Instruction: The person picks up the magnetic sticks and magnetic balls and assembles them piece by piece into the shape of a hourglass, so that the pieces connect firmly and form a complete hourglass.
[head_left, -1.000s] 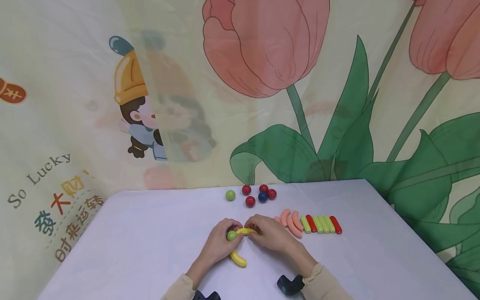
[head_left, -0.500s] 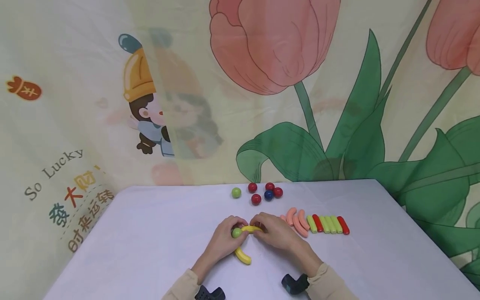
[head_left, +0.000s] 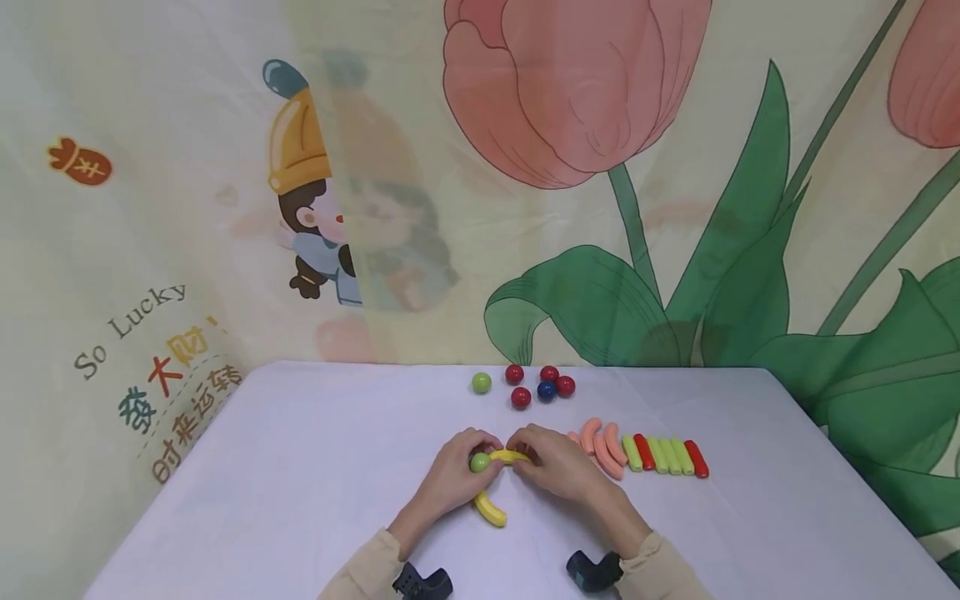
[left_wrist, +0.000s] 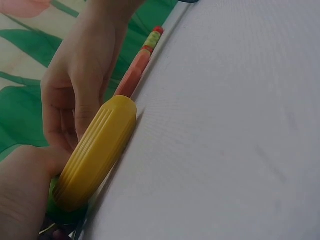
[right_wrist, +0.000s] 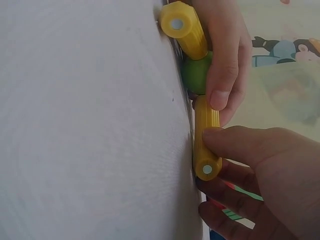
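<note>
Near the table's middle my left hand (head_left: pixel 459 471) curls its thumb and fingers round a green ball (head_left: pixel 481 462). Its thumb tip also lies against the left end of a curved yellow rod (head_left: pixel 509 457). My right hand (head_left: pixel 558 462) pinches that rod near its right end; a silvery disc (right_wrist: pixel 207 169) shows on the rod's end face in the right wrist view. The rod's other end meets the ball. A second curved yellow rod (head_left: pixel 491 510) runs from the ball toward the table's front, below the left hand, and fills much of the left wrist view.
At the back lie another green ball (head_left: pixel 482 382), several red balls (head_left: pixel 521 397) and a blue ball (head_left: pixel 547 391). Right of the hands are several pink curved rods (head_left: pixel 607 457), then a row of light green rods (head_left: pixel 658 456) and red rods (head_left: pixel 697 459). A printed cloth hangs behind the white table (head_left: pixel 315 467).
The head view has turned left, so the whole scene sits farther right in it. Both hands keep the same hold on the ball and the yellow rod.
</note>
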